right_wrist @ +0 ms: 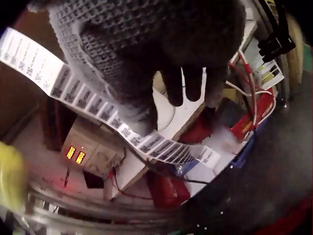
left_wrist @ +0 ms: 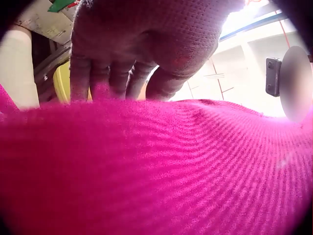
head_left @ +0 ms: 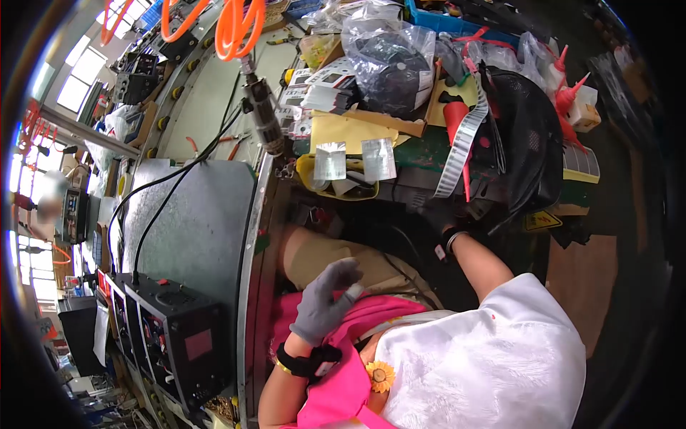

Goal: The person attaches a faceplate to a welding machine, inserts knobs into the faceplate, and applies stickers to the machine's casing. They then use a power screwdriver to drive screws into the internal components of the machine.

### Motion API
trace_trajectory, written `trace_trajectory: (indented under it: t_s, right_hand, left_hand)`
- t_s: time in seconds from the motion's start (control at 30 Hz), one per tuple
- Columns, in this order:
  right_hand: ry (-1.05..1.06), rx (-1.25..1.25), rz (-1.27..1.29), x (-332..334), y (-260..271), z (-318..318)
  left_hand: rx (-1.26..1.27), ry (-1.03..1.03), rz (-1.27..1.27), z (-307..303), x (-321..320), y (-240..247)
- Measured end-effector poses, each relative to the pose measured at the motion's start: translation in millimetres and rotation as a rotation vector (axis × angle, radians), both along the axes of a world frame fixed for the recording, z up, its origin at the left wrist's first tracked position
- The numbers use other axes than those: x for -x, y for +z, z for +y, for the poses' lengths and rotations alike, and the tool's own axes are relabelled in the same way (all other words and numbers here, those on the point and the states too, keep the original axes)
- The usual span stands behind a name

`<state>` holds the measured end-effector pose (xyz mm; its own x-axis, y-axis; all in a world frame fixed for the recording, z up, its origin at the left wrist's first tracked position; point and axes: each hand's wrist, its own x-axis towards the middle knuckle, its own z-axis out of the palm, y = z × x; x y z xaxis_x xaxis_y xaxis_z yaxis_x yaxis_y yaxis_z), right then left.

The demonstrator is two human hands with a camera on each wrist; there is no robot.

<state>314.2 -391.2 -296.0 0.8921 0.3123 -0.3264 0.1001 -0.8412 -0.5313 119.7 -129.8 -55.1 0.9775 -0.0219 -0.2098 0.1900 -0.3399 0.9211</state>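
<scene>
My left hand [head_left: 325, 300], in a grey knit glove, is held over the lap beside the pink apron [head_left: 314, 357], fingers loosely bent and nothing in them. The left wrist view shows the same gloved hand [left_wrist: 142, 49] behind a fold of pink cloth that hides the fingertips. Reaching under the bench edge, my gloved right hand [head_left: 437, 214] is in shadow beside the lower end of a strip of printed labels [head_left: 461, 154]. From the right wrist, the hand [right_wrist: 151, 54] points its fingers downward, and its thumb overlaps the label strip [right_wrist: 93, 100].
A power supply [right_wrist: 93, 149] with red digits stands below the right hand. On the bench are a red bottle [head_left: 455, 118], a bagged black part [head_left: 393, 71] and a yellow bin [head_left: 314, 175]. A screwdriver [head_left: 264, 118] hangs from an orange coiled hose [head_left: 239, 28].
</scene>
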Motion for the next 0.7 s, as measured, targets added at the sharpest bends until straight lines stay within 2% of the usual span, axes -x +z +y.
trace_trajectory:
  t_s: [0.07, 0.1, 0.13, 0.2, 0.27, 0.3, 0.33, 0.37, 0.4, 0.47, 0.53, 0.57, 0.6, 0.67, 0.7]
  right_hand:
    - [0.111, -0.167, -0.189, 13.7, -22.1, 12.1]
    - [0.203, -0.341, -0.185, 22.3, 7.8, 25.2]
    - [0.298, -0.518, -0.179, 32.8, 55.6, 39.6]
    - [0.620, -0.572, -0.306, 53.4, 117.8, 57.1]
    - [0.700, -0.954, -0.525, 70.1, 162.9, 75.2]
    - [0.639, -1.066, -0.476, 74.5, 183.9, 82.3]
    - [0.575, -1.177, -0.426, 77.7, 199.8, 84.9]
    - [0.472, -1.213, -0.242, 79.7, 207.1, 82.8]
    - [0.341, -1.149, -0.057, 77.0, 232.1, 77.3]
    - [0.036, -1.318, 0.208, 71.4, 231.8, 87.4]
    - [-0.152, -1.641, 0.642, 67.9, 230.6, 94.2]
    - [-0.155, -1.596, 0.746, 64.4, 223.7, 93.0]
    - [-0.224, -1.533, 0.686, 65.7, 218.0, 102.6]
    - [0.053, -1.158, 0.897, 62.2, 233.0, 93.0]
    - [0.221, -1.040, 0.869, 65.3, 229.2, 92.4]
  left_hand:
    - [-0.024, 0.028, -0.007, -1.1, -5.7, -4.5]
    - [-0.014, 0.044, 0.022, -1.3, -7.9, -5.7]
    - [-0.084, 0.036, -0.074, -1.6, -10.8, -10.2]
    - [-0.225, 0.028, -0.268, -0.4, -15.2, -21.4]
    - [-0.223, -0.015, -0.357, -4.3, -20.1, -10.1]
    - [-0.219, -0.040, -0.401, -6.5, -21.8, -4.4]
    - [-0.034, -0.037, -0.322, -7.2, -18.4, -2.8]
    - [0.146, -0.030, -0.241, -6.4, -10.6, -2.2]
    - [0.321, -0.015, -0.156, -4.8, -4.0, 0.0]
    - [0.422, -0.048, -0.151, -0.5, 1.3, 10.3]
    - [0.508, -0.075, -0.064, 5.5, 6.7, 20.5]
    - [0.341, -0.135, -0.091, 9.4, 2.7, 25.9]
    - [0.398, -0.120, 0.030, 13.4, 2.6, 30.7]
    - [0.503, 0.091, 0.077, 8.2, 0.9, 33.7]
    - [0.489, 0.162, 0.103, 7.5, -2.1, 34.5]
